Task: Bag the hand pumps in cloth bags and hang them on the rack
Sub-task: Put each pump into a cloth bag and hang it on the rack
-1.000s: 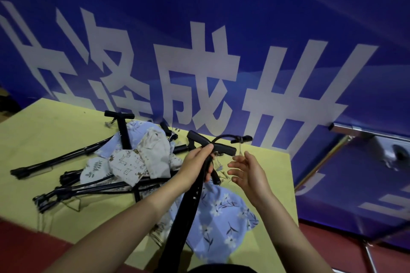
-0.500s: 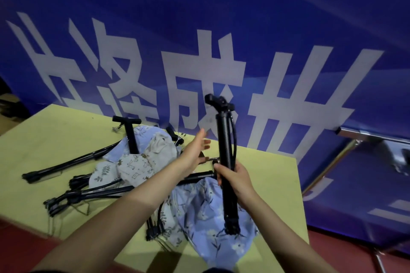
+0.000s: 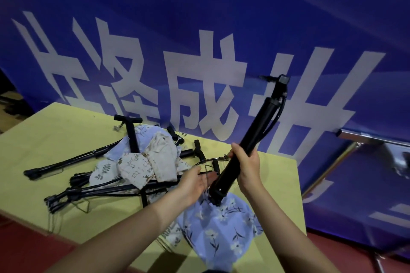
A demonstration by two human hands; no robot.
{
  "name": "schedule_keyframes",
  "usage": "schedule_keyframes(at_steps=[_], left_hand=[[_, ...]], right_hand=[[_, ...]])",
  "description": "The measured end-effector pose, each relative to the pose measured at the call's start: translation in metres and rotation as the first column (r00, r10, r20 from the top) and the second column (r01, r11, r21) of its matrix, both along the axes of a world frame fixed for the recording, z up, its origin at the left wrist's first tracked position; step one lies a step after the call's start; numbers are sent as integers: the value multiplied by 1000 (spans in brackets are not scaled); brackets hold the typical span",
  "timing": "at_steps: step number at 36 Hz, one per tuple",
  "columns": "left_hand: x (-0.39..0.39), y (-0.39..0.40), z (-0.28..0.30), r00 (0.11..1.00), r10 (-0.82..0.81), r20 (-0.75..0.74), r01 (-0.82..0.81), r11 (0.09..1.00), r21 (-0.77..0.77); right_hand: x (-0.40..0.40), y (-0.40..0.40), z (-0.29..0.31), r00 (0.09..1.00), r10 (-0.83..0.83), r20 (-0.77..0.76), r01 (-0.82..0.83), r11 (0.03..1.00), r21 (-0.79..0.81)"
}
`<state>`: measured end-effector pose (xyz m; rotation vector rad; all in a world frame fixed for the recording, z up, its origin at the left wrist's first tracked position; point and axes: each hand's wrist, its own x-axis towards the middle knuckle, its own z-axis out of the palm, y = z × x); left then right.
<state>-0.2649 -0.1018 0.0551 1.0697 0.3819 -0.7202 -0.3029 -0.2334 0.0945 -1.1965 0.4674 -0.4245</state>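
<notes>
While tilted above the blue floral cloth bag [image 3: 218,226], near right, the hand pump [image 3: 248,142] is clamped mid-barrel by the right hand [image 3: 245,165]; rigid, probably light. Left hand [image 3: 195,180] lies uncurled.

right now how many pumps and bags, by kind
held pump: 1
table pumps: at least 4, tangled
blue bags: 2
pale bags: at least 2, overlapping
total: at least 9
</notes>
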Motion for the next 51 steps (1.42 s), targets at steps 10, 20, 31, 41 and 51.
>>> schedule_keyframes(at_steps=[10,20,31,41,51], left_hand=[[-19,-8,-2,872,-392,293,253,873,417],[-14,-7,-5,927,-53,370,-48,965,259],[13,17,-9,955,-90,283,65,993,94],[49,40,-19,950,-249,188,255,967,-4],[132,78,-30,818,-311,484,-91,761,643]], right_hand=[[-5,-3,-10,998,-58,15,58,998,11],[-10,-8,-16,994,106,0,-106,991,-83],[-6,2,-24,982,189,22,-190,966,172],[12,-1,-21,943,327,-69,-325,945,39],[64,32,-35,965,207,-163,-212,977,-12]])
